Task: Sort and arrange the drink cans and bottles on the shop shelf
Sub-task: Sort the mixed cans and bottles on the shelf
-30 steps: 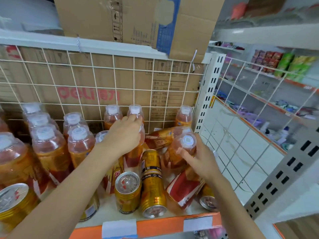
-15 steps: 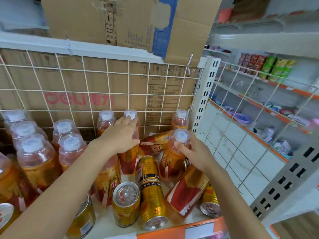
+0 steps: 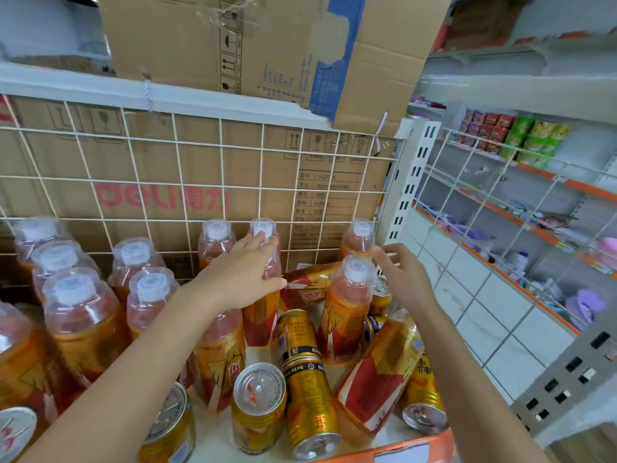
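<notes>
Head view, down onto near shelf

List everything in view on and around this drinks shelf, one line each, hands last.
Upright bottles: about eleven, orange with white caps, shelf back and left.
Lying bottles: two, orange-red labels, front right and middle back.
Cans: at least seven, gold, shelf front, some standing, some lying.
Shelf: one, white, orange front edge.
Wire grid: one, white, behind the bottles.
Cardboard boxes: several, brown, above and behind the grid.
Snack packs: several, red, green, yellow, far right shelves.
Left hand: one, straight fingers on a rear bottle.
Right hand: one, fingers loose, holding nothing, at shelf's right end.
</notes>
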